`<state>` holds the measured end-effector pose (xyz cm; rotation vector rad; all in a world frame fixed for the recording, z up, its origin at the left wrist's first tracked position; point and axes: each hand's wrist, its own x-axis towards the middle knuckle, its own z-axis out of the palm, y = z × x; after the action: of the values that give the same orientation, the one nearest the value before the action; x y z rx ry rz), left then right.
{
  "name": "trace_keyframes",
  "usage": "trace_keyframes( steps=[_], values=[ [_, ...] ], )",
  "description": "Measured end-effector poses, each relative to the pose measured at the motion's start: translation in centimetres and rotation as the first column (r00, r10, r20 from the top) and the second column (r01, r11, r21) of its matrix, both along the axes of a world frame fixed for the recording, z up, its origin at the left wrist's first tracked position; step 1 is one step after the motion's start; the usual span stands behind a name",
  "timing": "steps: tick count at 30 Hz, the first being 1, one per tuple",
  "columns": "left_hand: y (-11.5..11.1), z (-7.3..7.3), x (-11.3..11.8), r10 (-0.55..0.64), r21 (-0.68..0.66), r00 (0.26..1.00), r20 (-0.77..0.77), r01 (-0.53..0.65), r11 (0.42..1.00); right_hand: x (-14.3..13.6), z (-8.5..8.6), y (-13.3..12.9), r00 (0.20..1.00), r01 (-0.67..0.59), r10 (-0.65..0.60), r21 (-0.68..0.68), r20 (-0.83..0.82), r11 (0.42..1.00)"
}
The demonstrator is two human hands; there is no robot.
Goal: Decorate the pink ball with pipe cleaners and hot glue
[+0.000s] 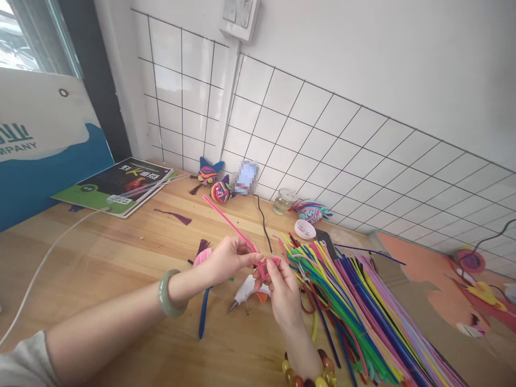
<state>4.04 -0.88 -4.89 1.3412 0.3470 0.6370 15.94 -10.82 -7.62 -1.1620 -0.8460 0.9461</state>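
Observation:
Above the middle of the table, both my hands hold one pink pipe cleaner (228,220). My left hand (231,258) pinches it near the bend, its long straight end pointing up and left. In the fingers of my right hand (283,287) is the folded part, bent into a small loop. Under my left wrist lies a pink wound piece (201,257) with a dark tassel, partly hidden. A white glue gun (245,292) rests on the table below my hands, and a blue pipe cleaner (204,314) lies left of it.
Many coloured pipe cleaners (355,306) spread across the right, with red-handled scissors (309,298) beside them. At the back are striped figures (221,190), a phone (245,178), a glass jar (284,201) and a pink dish (305,229). Books (116,185) lie at the left.

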Motion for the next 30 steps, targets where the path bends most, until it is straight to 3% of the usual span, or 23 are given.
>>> trace_keyframes(
  steps=[10, 30],
  values=[
    [0.31, -0.11, -0.09, 0.092, -0.008, 0.994, -0.058, -0.093, 0.996, 0.07, 0.12, -0.01, 0.998, -0.055, 0.056, -0.008, 0.038, 0.998],
    [0.13, 0.06, -0.20, 0.064, -0.041, 0.995, -0.071, -0.067, 0.997, 0.26, -0.01, -0.08, 0.993, 0.006, -0.004, -0.020, 0.121, 1.000]
  ],
)
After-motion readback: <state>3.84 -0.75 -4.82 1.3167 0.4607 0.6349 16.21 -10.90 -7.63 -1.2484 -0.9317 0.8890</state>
